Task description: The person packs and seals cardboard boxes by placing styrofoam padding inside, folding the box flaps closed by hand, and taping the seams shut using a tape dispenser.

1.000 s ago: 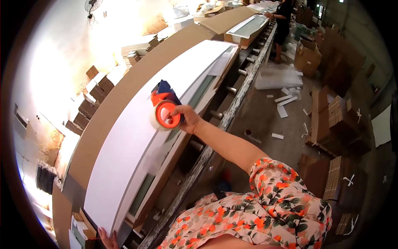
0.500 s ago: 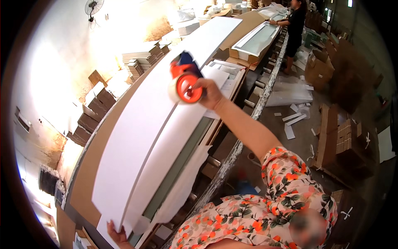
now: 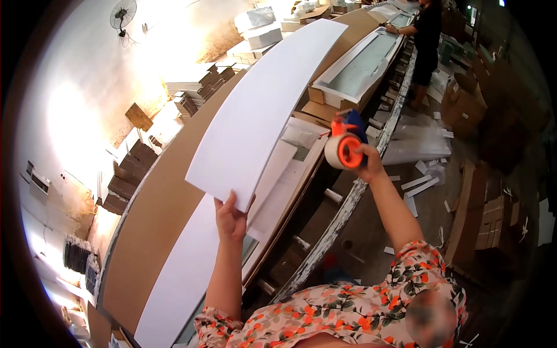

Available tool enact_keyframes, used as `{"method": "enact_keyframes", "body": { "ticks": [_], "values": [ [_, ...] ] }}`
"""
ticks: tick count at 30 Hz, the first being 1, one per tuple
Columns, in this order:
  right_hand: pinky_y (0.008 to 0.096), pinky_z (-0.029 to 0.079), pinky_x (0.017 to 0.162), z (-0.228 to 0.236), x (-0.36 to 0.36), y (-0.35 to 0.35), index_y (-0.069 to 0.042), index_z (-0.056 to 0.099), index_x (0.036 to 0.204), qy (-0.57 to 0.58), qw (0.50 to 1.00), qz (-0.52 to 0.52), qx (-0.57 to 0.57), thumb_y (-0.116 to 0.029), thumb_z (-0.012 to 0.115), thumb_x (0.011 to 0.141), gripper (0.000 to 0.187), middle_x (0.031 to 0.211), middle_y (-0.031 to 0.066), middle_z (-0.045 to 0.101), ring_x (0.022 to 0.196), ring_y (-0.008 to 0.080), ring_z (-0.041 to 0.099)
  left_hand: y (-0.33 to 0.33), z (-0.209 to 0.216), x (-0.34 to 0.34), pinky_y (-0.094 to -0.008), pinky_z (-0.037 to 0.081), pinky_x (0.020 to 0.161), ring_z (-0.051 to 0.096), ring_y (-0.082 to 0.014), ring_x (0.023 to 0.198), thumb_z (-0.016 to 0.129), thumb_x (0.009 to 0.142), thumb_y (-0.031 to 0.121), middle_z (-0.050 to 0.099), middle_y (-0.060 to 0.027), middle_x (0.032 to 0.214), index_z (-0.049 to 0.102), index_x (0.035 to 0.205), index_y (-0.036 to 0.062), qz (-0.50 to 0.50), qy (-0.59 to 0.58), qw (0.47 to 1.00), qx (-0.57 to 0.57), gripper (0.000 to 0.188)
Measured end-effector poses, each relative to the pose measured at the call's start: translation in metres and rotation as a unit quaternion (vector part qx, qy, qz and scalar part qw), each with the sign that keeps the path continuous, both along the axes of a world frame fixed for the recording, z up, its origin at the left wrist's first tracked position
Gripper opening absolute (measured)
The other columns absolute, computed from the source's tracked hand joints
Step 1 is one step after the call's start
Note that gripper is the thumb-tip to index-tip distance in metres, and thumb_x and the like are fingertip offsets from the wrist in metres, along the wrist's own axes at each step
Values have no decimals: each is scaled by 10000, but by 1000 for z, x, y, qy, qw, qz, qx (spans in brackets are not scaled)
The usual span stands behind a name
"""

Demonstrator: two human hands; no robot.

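Beside brown cardboard sheeting, the left hand pinches the near end of a long, flat white panel overlapping another white sheet. Farther right, the right hand grips an orange-and-blue tape dispenser, apart from the panel.

You have a long roller conveyor running up and away in front of you, its metal rollers edged on your side by a worn, flaking white rail. Broad brown cardboard spreads along its near stretch, and a long open carton rests beyond. On the grey floor to your right lie crumpled clear plastic wrapping and thin white strips; an open brown box stands near them.
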State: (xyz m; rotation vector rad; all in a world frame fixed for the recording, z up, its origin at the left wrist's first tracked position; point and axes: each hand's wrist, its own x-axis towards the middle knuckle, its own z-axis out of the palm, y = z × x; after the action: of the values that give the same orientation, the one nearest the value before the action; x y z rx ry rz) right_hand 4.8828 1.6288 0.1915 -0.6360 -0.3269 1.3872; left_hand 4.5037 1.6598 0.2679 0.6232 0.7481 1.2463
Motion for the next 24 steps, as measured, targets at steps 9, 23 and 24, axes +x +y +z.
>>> {"method": "enact_keyframes", "body": {
  "ticks": [9, 23, 24],
  "values": [
    [414, 536, 851, -58, 56, -141, 22, 605, 1082, 50, 986, -98, -126, -90, 549, 703, 399, 1033, 135, 647, 953, 283, 644, 150, -44, 205, -346, 530, 722, 605, -216, 959, 675, 838, 9, 580, -113, 1111, 433, 1220, 80, 78, 78, 993, 27, 458],
    [423, 510, 903, -59, 44, -184, 11, 619, 1040, 95, 968, -107, -207, -55, 537, 697, 359, 1022, 120, 654, 968, 266, 633, 208, -53, 279, -415, 426, 962, 503, -322, 1190, 735, 814, 351, 507, -222, 1289, 391, 1335, -68, 14, 365, 927, 82, 751],
    [415, 513, 893, -57, 36, -177, 8, 621, 1032, 93, 969, -103, -203, -60, 543, 685, 363, 1012, 113, 654, 953, 262, 633, 206, -62, 257, -397, 467, 891, 574, -290, 1081, 711, 825, 403, 569, -217, 1210, 449, 1315, -70, 34, 430, 900, 66, 730]
  ]
}}
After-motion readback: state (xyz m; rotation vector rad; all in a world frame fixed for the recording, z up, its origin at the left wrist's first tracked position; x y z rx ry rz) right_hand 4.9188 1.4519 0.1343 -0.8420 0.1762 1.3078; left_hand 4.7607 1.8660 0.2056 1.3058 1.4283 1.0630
